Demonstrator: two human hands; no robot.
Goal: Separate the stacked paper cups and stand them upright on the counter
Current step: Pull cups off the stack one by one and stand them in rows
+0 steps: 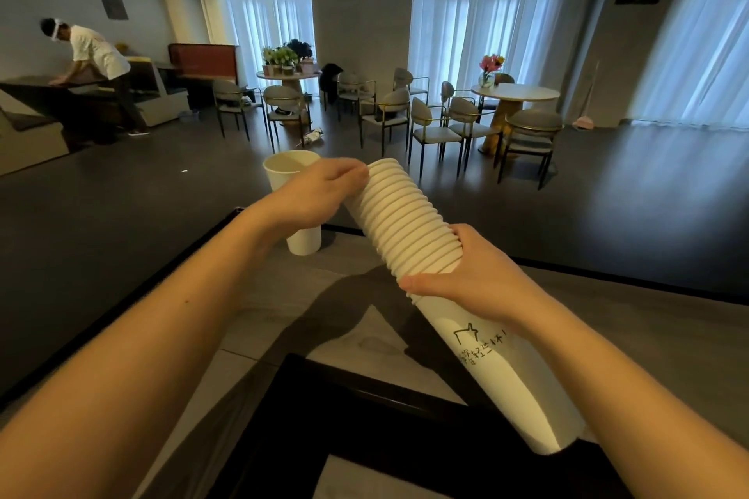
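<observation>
A long stack of white paper cups (405,223) lies tilted in the air above the grey counter (283,320), rims pointing up and away. My right hand (470,275) is wrapped around the stack's middle. My left hand (320,190) pinches the topmost cup at the far end. The lowest cup carries black handwriting and points toward me. One separate white cup (300,231) stands upright on the counter near its far edge, partly hidden behind my left hand.
A black tray or frame (364,417) lies on the counter close to me. Beyond the counter's far edge is a dark floor with round tables and chairs (429,122). A person (97,61) bends over a bench at the far left.
</observation>
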